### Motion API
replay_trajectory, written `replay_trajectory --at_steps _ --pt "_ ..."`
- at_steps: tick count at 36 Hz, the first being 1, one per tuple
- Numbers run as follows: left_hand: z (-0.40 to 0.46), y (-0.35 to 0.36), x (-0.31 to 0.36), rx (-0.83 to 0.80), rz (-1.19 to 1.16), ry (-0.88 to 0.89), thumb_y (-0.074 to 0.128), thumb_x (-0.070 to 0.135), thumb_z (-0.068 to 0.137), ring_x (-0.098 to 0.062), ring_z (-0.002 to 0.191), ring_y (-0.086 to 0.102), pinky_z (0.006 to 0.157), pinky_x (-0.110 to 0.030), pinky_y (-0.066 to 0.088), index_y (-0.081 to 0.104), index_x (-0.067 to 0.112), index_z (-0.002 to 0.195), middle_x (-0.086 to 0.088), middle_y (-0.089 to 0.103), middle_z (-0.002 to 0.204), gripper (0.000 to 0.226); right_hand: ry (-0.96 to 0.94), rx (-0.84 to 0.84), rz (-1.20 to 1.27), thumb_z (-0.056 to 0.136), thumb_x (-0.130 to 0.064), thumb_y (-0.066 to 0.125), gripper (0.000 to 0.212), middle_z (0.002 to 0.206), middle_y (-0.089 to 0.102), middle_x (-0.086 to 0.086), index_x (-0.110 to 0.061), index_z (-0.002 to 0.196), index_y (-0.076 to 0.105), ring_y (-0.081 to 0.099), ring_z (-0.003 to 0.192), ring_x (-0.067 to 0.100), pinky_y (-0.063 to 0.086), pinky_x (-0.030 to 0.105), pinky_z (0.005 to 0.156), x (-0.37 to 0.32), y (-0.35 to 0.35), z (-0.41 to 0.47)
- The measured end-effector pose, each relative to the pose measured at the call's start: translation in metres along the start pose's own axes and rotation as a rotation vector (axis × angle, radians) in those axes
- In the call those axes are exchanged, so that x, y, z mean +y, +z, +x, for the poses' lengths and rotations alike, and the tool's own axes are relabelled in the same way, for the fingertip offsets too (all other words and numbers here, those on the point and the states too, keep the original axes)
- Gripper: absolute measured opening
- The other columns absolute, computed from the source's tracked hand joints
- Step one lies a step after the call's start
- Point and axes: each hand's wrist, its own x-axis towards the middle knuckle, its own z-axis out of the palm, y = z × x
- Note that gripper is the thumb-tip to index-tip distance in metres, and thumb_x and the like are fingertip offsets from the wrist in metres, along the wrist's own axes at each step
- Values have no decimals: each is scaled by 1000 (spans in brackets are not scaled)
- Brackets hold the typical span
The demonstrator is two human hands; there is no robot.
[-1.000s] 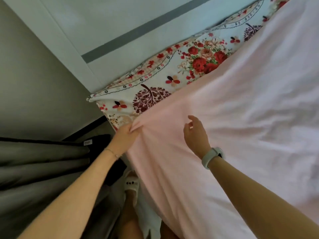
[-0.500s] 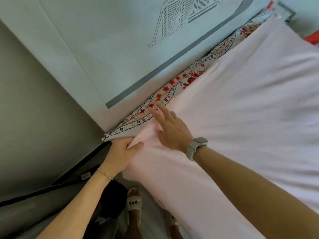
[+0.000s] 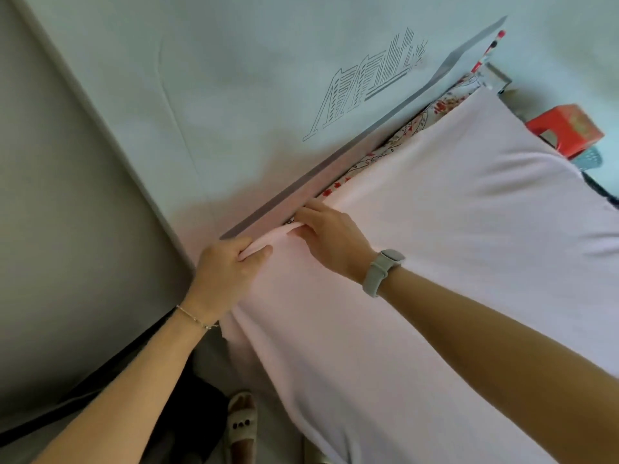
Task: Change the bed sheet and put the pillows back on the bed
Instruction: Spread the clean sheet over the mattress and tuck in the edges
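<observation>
Where a broad band of floral mattress lay bare along the headboard a second ago, only a thin strip now shows, so the sheet edge has been carried up to the head of the bed. Left hand [image 3: 227, 272] grips the bunched corner of the pink sheet [image 3: 435, 236], fingers curled round the fold, at the near corner beside the headboard [image 3: 234, 95]. Right hand [image 3: 330, 236], which hung loose and apart above the cloth, has come across and now touches the sheet edge just beside the left; whether its fingers pinch or merely press cannot be told. Further right, the floral mattress [image 3: 395, 145] remains exposed in a narrow line against the headboard. Judgement: the corner is ready for tucking; the far edge is unfinished, and no pillows are in view.
</observation>
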Motion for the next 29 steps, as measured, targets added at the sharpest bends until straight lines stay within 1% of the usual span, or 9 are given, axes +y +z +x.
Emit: replay_trajectory --at_steps 3,8,11,13,17,20,22,26,29 --pt "14 -22 2 103 36 73 61 25 88 -11 50 30 46 -18 20 53 -7 62 -4 33 51 42 -13 114 46 93 -12 48 20 101 57 14 0 98 63 56 86 34 46 41 73 -15 -2 21" --pt "15 -34 -24 175 65 -24 63 31 82 -15 50 30 50 -27 23 41 9 49 0 33 49 45 15 168 134 82 -14 43 28 92 56 18 3 87 63 55 76 36 46 43 63 -30 27 34" --pt "7 -30 -56 170 125 -138 59 37 80 -27 56 45 54 -34 34 53 12 57 -4 49 54 35 37 108 127 88 -6 49 19 101 56 19 3 93 64 56 84 37 47 42 70 -27 62 34" --pt "1 -27 -81 117 120 -209 61 36 83 -30 68 57 61 -38 45 65 9 74 -10 63 70 28 77 46 101 92 -7 50 16 104 54 18 3 97 62 54 85 35 45 41 73 -20 88 32" --pt "-12 -20 -123 -71 30 -374 65 26 87 -23 73 55 62 -30 39 65 3 83 -12 64 79 23 181 -30 112 92 -10 52 16 109 51 16 3 100 58 54 84 34 46 42 74 -6 131 24" --pt "-23 -17 -141 -222 -22 -469 68 38 81 -17 68 49 60 -28 34 63 3 77 -4 58 71 36 282 -4 126 91 -6 51 11 113 46 14 0 100 54 50 74 31 47 41 68 2 146 16" --pt "-29 -20 -147 -276 -5 -494 64 31 88 -14 64 45 59 -26 31 59 3 71 -2 52 67 33 333 49 102 90 -5 50 8 111 44 14 -1 96 53 48 67 30 49 42 63 10 149 11" --pt "-33 -33 -148 -159 56 -376 58 49 82 -5 55 41 51 -18 28 57 -1 73 -6 48 62 51 358 144 82 89 -5 52 4 103 46 15 -2 90 53 50 64 31 50 44 61 23 143 5" --pt "-33 -37 -139 63 229 -206 41 62 75 -25 61 54 57 -35 41 61 8 75 -3 54 61 57 323 184 100 92 -8 49 7 95 51 13 -2 89 52 47 70 26 46 39 67 23 129 10"
